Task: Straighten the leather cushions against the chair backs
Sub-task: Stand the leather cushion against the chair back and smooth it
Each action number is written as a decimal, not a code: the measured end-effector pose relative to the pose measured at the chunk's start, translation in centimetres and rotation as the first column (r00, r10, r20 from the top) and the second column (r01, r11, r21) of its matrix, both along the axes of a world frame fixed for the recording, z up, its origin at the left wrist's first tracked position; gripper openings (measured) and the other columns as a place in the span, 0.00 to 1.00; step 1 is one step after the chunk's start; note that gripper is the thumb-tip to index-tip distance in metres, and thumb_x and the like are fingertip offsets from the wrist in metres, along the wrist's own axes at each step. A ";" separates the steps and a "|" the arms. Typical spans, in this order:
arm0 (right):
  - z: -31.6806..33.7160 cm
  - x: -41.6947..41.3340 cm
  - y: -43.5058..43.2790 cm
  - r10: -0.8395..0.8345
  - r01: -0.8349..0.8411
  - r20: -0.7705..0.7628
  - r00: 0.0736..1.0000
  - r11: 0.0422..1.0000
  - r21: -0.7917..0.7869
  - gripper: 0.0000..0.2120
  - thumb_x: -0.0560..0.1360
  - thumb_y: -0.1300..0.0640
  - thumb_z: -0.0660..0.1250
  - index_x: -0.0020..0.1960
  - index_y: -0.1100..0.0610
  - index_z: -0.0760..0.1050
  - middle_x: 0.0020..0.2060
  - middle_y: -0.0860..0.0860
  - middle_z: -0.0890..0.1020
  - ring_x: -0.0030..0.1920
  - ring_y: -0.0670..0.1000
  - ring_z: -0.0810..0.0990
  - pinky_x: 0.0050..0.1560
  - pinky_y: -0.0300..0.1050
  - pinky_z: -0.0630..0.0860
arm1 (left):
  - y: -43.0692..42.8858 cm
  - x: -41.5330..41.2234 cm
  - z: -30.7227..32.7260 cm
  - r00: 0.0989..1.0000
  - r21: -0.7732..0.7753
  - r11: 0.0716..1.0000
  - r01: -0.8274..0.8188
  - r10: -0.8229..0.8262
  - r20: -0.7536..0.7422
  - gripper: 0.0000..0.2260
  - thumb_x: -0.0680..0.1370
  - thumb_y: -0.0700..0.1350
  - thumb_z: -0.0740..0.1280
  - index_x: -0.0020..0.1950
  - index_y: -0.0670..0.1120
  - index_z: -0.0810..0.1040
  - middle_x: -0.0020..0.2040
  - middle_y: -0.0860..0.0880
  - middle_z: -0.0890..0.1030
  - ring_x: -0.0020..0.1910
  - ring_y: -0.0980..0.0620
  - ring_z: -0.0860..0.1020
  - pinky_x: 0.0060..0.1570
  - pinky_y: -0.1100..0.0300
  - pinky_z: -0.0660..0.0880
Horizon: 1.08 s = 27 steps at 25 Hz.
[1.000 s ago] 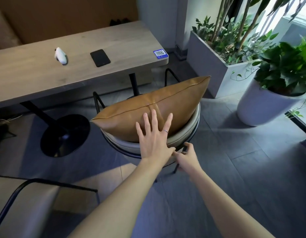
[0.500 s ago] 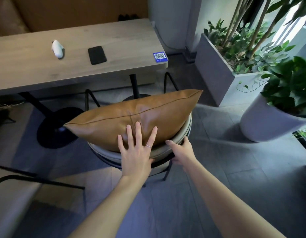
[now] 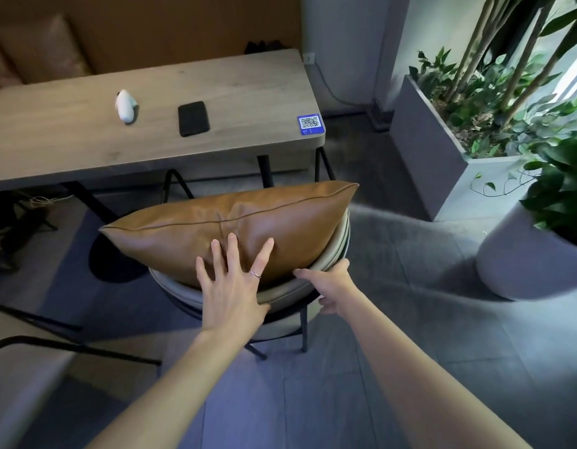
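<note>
A tan leather cushion (image 3: 235, 231) stands on edge inside the curved beige back of a chair (image 3: 340, 241), seen from behind, with its left corner jutting past the chair. My left hand (image 3: 232, 286) presses flat against the cushion's near face, fingers spread, a ring on one finger. My right hand (image 3: 331, 286) grips the chair back's top rim at the right, thumb under the rim and fingers over it. The chair's seat is hidden behind the back.
A wooden table (image 3: 86, 147) stands just beyond the chair, carrying a black phone (image 3: 193, 118), a white object (image 3: 124, 106) and a QR sticker (image 3: 310, 124). A grey planter box (image 3: 426, 150) and a round white pot (image 3: 520, 264) stand at right. Another chair's arm (image 3: 63, 346) is at lower left.
The view shifted, and the chair with its cushion turned a little. My left hand stays pressed on the cushion. My right hand came up from below the chair back and now grips its rim.
</note>
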State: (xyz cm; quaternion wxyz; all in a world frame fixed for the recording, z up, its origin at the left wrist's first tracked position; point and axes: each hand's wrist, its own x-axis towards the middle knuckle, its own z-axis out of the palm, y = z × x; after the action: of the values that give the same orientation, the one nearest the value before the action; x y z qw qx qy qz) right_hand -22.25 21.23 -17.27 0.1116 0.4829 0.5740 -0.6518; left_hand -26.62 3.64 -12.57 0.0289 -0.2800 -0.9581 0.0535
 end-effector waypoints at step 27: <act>-0.9 0.1 -0.1 -0.093 0.101 -0.116 0.989 0.993 0.068 0.52 0.61 0.42 0.75 0.80 0.38 0.55 0.68 0.51 0.76 0.60 0.63 0.79 0.42 0.56 0.87 | 5.4 0.2 -0.5 0.992 -0.031 0.996 0.084 -0.087 -0.096 0.60 0.67 0.66 0.74 0.75 0.59 0.26 0.81 0.38 0.42 0.79 0.32 0.42 0.71 0.28 0.51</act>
State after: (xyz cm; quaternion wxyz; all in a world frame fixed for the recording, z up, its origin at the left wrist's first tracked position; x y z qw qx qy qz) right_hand -22.12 21.10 -18.17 0.0295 0.4765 0.5787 -0.6612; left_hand -26.37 9.07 -13.05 0.0741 -0.3182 -0.9418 0.0788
